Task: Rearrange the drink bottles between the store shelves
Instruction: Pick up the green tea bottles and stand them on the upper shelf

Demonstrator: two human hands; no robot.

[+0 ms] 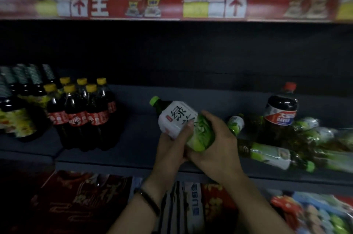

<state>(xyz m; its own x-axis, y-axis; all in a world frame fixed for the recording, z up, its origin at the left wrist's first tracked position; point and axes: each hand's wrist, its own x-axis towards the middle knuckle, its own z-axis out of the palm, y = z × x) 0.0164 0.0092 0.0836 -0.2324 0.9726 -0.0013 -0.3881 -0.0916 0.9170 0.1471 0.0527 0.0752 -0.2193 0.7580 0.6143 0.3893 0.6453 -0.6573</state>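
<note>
Both hands are gripping one green tea bottle [177,119] at the centre of the frame, above the middle shelf [137,134]. I am watching the left hand [171,149] curling round the white label from below, while the right hand [215,146] is wrapping round the green lower body. The bottle is tilting, its green cap pointing to the upper left. Bare shelf is lying open left of it, as far as the cola pack [82,113] at centre left. Right of the hands, more green tea bottles [267,154] are lying on their sides beside an upright cola bottle [280,107] with a red cap. The shelf's front edge is running just beneath both wrists.
</note>
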